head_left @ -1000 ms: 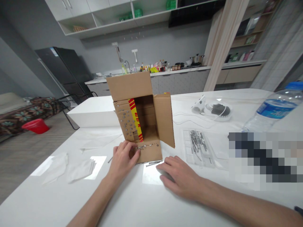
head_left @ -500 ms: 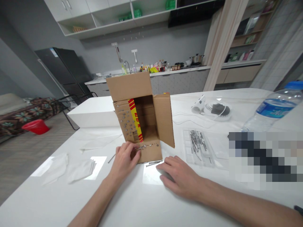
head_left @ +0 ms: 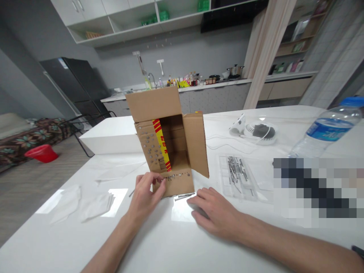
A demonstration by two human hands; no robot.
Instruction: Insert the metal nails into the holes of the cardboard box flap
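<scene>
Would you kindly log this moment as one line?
left hand: pinching at cardboard box front flap | right hand: flat on table | loose nails between hands

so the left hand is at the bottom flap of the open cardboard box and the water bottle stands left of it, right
Not quite. The head view shows the water bottle to the right of the cardboard box, at the picture's right edge. The left hand is indeed at the bottom flap.

Grey walls rise behind a long kitchen counter (head_left: pixel 216 81) crowded with bottles and pots, open white shelves (head_left: pixel 136 21) above it, a black fridge (head_left: pixel 75 85) at left, a patterned sofa (head_left: pixel 25 136) and a red basin (head_left: pixel 41 154) on the wooden floor (head_left: pixel 31 189).
</scene>
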